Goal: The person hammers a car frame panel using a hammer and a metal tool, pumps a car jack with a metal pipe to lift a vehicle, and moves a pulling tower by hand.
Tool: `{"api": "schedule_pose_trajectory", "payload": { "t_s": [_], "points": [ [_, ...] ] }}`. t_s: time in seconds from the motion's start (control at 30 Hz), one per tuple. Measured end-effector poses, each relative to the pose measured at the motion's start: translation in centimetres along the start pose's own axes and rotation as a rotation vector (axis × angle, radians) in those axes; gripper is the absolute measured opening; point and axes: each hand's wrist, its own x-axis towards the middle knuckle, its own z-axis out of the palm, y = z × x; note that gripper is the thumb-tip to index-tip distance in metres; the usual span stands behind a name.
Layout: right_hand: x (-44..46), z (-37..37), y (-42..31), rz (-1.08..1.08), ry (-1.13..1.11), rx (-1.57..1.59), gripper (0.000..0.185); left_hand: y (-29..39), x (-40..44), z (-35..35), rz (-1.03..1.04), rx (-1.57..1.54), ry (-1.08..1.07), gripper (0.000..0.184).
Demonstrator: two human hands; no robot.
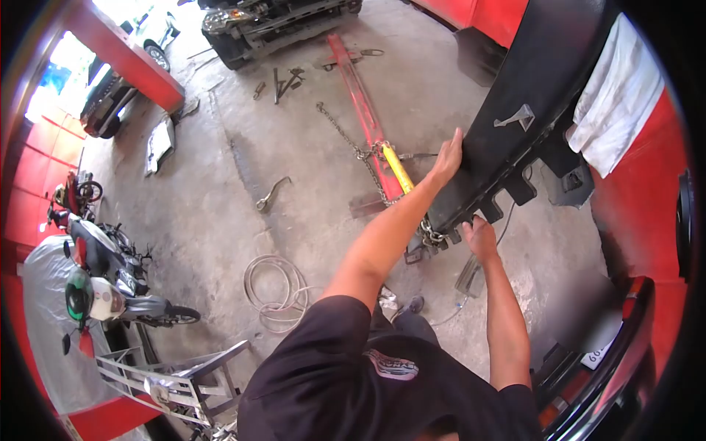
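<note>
A long black notched panel (515,88), resembling a car bumper cover, rises from in front of me toward the upper right. My left hand (447,160) lies against its left edge with fingers stretched upward. At the lower edge, my right hand (481,238) is closed on the panel near its notched tabs; part of the fingers is hidden. A metal chain (431,237) hangs by the panel's lower end. Beyond my left forearm is a yellow cylinder (398,169) beside a red floor beam (358,92).
A coiled hose (276,290) and a hooked tool (272,195) lie on the concrete floor. Motorcycles (110,294) and a metal frame (184,375) stand left. A car (272,26) is ahead. White cloth (616,92) hangs right, above a dark vehicle's rear (610,375).
</note>
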Motion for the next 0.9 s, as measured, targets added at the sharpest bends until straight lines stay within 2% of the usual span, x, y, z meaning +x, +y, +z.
{"api": "schedule_pose_trajectory", "payload": {
  "t_s": [0.13,0.23,0.43,0.53,0.63,0.73,0.83,0.9],
  "points": [
    [-0.9,0.7,-2.4,0.078,-0.021,-0.061,0.03,3.5,1.0,-0.3,0.058,-0.107,-0.012,0.077],
    [-1.9,0.8,-3.5,0.104,0.012,-0.063,0.031,2.4,1.0,0.2,0.073,-0.262,0.034,0.073],
    [-2.7,0.4,-6.4,0.142,0.016,-0.098,0.03,2.8,-0.6,-1.7,0.086,-0.094,0.062,0.07],
    [-3.5,1.3,-6.1,0.132,0.061,-0.134,0.03,1.7,-0.2,-1.3,0.106,-0.161,0.137,0.07],
    [-3.7,1.3,-6.6,0.13,0.049,-0.156,0.029,2.3,-1.5,-1.2,0.181,-0.13,0.337,0.07],
    [-4.9,1.9,-7.2,0.128,0.095,-0.14,0.029,2.9,-2.3,-2.6,0.158,-0.03,0.243,0.068],
    [-4.3,1.5,-7.1,0.134,0.118,-0.143,0.029,0.7,0.0,-1.7,0.139,-0.148,0.259,0.065],
    [-5.0,2.5,-6.3,0.084,0.157,-0.132,0.029,2.4,-2.2,-3.0,0.056,-0.158,0.122,0.063]
  ]
}}
